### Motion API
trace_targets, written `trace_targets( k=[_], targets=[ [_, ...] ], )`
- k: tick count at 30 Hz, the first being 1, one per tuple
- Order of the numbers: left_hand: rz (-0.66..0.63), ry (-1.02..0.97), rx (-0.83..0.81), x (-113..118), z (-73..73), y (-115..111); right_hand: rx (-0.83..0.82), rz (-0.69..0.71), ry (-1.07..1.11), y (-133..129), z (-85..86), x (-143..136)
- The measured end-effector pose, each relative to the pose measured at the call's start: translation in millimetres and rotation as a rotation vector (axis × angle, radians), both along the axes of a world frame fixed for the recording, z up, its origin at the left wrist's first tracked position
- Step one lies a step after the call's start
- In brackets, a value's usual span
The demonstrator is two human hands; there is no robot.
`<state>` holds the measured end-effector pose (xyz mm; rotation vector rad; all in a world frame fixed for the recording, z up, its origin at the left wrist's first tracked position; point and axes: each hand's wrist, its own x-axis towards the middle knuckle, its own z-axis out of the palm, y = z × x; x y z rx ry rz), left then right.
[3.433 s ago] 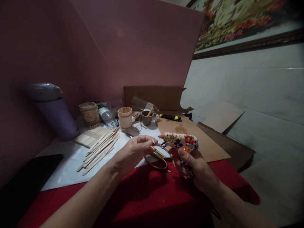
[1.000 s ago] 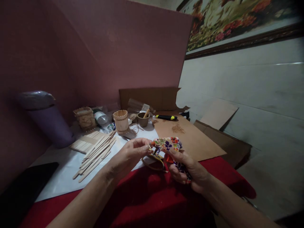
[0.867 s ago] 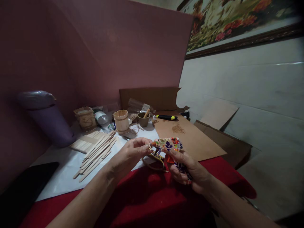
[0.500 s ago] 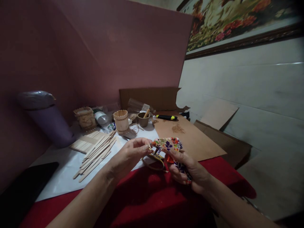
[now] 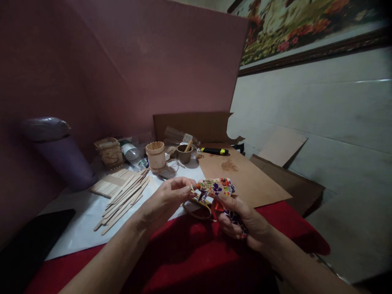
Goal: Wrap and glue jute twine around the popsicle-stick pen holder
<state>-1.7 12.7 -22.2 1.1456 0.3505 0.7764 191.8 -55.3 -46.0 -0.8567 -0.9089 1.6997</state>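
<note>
A glue gun with a colourful floral pattern (image 5: 217,187) is held by its handle in my right hand (image 5: 241,216), its orange tip pointing left. My left hand (image 5: 171,198) has thumb and fingers pinched together right by that tip; what lies between them is too small to make out. Below the gun, a thin curved band (image 5: 199,212) with a yellowish edge rests near the edge of the white sheet.
Loose wooden sticks (image 5: 127,204) lie on a white sheet (image 5: 72,220) at left. Behind stand a wooden cup (image 5: 156,157), a small olive pot (image 5: 185,155) and a purple tumbler (image 5: 65,159). A yellow-black cutter (image 5: 214,151) lies on brown cardboard (image 5: 254,179).
</note>
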Motion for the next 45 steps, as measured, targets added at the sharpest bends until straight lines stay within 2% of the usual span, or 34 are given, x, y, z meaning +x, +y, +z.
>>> trace_targets(
  k=[39, 45],
  targets=[
    [0.017, -0.029, -0.037, 1.6, -2.5, 2.5, 0.006, 0.008, 0.104, 2.1, -5.0, -6.0],
    [0.035, -0.022, -0.057, 1.0, -2.4, 2.8, 0.062, -0.047, 0.043, 1.9, -6.3, -6.0]
  ],
)
